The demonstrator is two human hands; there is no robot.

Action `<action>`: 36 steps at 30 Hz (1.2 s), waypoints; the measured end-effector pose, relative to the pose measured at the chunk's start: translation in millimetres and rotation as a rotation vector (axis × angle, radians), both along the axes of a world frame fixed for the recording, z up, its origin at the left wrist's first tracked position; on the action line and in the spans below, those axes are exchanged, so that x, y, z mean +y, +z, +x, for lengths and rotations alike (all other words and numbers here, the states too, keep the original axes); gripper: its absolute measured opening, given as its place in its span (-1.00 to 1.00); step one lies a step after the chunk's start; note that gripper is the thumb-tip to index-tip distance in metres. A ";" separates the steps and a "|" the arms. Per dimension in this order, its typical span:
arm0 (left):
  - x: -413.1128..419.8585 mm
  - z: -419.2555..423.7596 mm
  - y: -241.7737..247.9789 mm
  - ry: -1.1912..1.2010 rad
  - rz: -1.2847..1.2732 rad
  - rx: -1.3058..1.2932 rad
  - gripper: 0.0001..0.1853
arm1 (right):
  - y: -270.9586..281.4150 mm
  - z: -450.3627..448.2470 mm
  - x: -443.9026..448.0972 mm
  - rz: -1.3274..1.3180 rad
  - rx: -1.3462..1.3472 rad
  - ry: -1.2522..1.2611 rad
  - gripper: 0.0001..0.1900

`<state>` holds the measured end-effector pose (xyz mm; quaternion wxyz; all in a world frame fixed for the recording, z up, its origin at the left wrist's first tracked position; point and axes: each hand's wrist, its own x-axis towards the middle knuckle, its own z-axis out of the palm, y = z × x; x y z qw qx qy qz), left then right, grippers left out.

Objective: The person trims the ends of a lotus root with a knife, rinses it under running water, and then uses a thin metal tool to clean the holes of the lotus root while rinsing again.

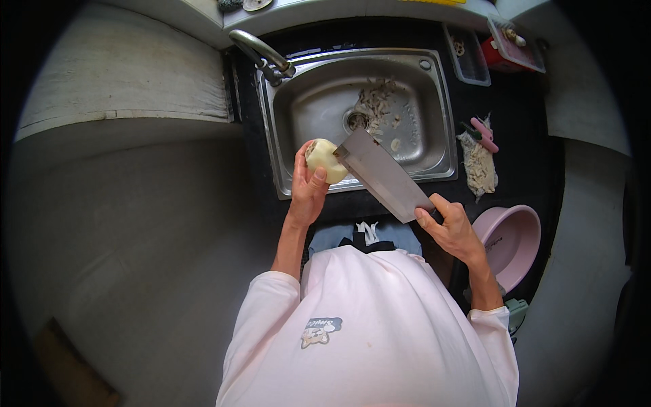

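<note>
My left hand [309, 193] holds a peeled, pale round root vegetable [328, 165] above the sink's front rim. Brown patches show on its far left side. In my right hand [450, 224] is the handle of a kitchen cleaver [384, 175], its broad rectangular blade slanting up and left. The blade's far corner meets the right side of the vegetable in the picture; whether it cuts in cannot be told. Beneath them is a stainless-steel sink [315, 112], with peelings [379, 99] scattered around the drain [357, 120].
A curved faucet [262, 51] stands at the sink's back left. On the dark counter to the right lie a pink-handled peeler [484, 135] and a crumpled pale cloth [479, 168]. A pink basin [508, 249] sits by my right forearm. Plastic containers [473, 71] occupy the back right.
</note>
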<state>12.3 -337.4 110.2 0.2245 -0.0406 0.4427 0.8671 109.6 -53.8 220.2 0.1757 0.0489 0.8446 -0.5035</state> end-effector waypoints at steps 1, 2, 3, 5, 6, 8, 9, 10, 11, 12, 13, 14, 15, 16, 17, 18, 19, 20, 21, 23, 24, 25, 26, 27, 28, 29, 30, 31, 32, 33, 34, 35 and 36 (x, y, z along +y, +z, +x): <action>0.0 -0.8 -0.1 -0.006 -0.014 0.024 -0.22 | -0.8 0.4 -0.3 0.007 0.016 -0.008 -0.66; -0.3 -1.8 -0.3 -0.005 -0.027 0.051 -0.20 | -1.9 0.8 -0.4 0.015 0.032 -0.015 -0.64; -0.5 -2.9 -0.1 -0.005 -0.041 0.077 -0.19 | -2.8 1.2 -0.3 0.020 0.041 -0.013 -0.65; -1.3 -5.1 0.7 0.002 -0.028 0.094 -0.19 | -4.2 2.0 0.1 0.043 0.051 -0.008 -0.67; -1.6 -5.9 1.4 0.002 -0.022 0.101 -0.19 | -4.4 2.4 0.4 0.036 0.056 -0.010 -0.68; -3.5 -5.8 3.7 -0.013 0.032 0.041 -0.20 | -3.4 3.1 1.3 0.054 0.043 -0.018 -0.69; -4.4 -5.7 4.6 -0.020 0.065 0.013 -0.21 | -2.4 3.4 1.7 0.054 0.058 -0.012 -0.69; -4.9 -5.6 5.1 -0.031 0.071 0.003 -0.20 | -1.0 3.8 2.3 0.062 0.063 -0.010 -0.69; -5.5 -5.6 5.5 -0.040 0.084 -0.004 -0.20 | 0.5 3.9 2.9 0.075 0.061 -0.011 -0.69; -6.2 -5.3 5.6 -0.047 0.098 -0.014 -0.19 | 2.1 4.0 3.9 0.080 0.063 0.007 -0.69; -6.9 -5.1 5.5 -0.064 0.091 -0.017 -0.19 | 3.5 3.9 5.0 0.091 0.058 0.022 -0.68; -7.7 -4.9 5.3 -0.078 0.086 -0.021 -0.19 | 4.8 3.8 6.5 0.101 0.054 0.037 -0.68; -8.5 -4.7 5.0 -0.092 0.080 -0.026 -0.18 | 5.9 3.5 8.2 0.102 0.029 0.059 -0.68; -9.7 -4.4 4.8 -0.129 0.120 -0.043 -0.18 | 6.7 3.0 10.1 0.103 0.003 0.081 -0.68; -11.4 -4.0 4.9 -0.165 0.161 -0.061 -0.17 | 7.3 2.6 12.3 0.103 -0.023 0.104 -0.67; -12.8 -3.7 5.0 -0.201 0.206 -0.081 -0.17 | 7.5 1.8 14.1 0.079 -0.036 0.109 -0.66; -13.7 -3.2 5.3 -0.213 0.189 -0.083 -0.17 | 8.0 1.1 16.0 0.054 -0.050 0.114 -0.65; -14.5 -2.9 5.4 -0.223 0.178 -0.084 -0.17 | 7.9 0.2 17.4 0.025 -0.081 0.122 -0.63; -14.8 -2.5 5.6 -0.237 0.168 -0.082 -0.16 | 8.0 -0.8 18.5 0.045 -0.064 0.148 -0.64; -14.3 -1.9 5.8 -0.244 0.150 -0.067 -0.15 | 7.6 -2.5 19.6 0.126 -0.124 0.190 -0.67; -13.2 -1.1 6.0 -0.239 0.140 -0.063 -0.14 | 7.5 -3.0 19.8 -0.001 -0.101 0.174 -0.67; -12.0 -0.6 6.2 -0.221 0.125 -0.054 -0.14 | 7.0 -3.7 19.3 -0.082 -0.134 0.146 -0.67; -11.0 0.3 6.7 -0.194 0.108 -0.050 -0.13 | 6.6 -4.1 19.0 -0.156 -0.195 0.125 -0.67; -10.0 1.0 7.1 -0.170 0.099 -0.039 -0.12 | 5.8 -4.2 18.3 -0.228 -0.303 0.067 -0.68; -9.8 0.5 7.3 -0.161 0.083 -0.039 -0.11 | 4.5 -4.3 17.6 -0.290 -0.442 0.019 -0.68; -9.6 0.1 7.5 -0.153 0.076 -0.030 -0.10 | 3.6 -3.7 17.4 -0.350 -0.580 -0.027 -0.69; -10.4 -0.5 7.6 -0.146 0.068 -0.022 -0.09 | 1.4 -3.6 16.3 -0.256 -0.400 0.034 -0.68; -11.7 -1.5 7.9 -0.153 0.061 -0.024 -0.09 | -0.3 -3.2 16.0 -0.164 -0.220 0.092 -0.66; -12.7 -2.9 8.0 -0.163 0.055 -0.027 -0.08 | -2.4 -2.9 15.2 -0.065 -0.058 0.140 -0.65; -13.8 -4.3 7.7 -0.175 0.050 -0.030 -0.08 | -4.6 -2.9 14.5 -0.070 -0.001 0.155 -0.64; -14.6 -5.3 7.1 -0.189 0.049 -0.034 -0.08 | -6.2 -2.4 14.4 -0.067 0.035 0.165 -0.64; -15.6 -6.2 6.5 -0.201 0.047 -0.038 -0.09 | -8.1 -2.1 13.2 -0.064 0.071 0.176 -0.63; -16.3 -6.6 5.6 -0.207 0.048 -0.041 -0.09 | -8.9 -1.4 12.8 -0.172 -0.099 0.124 -0.63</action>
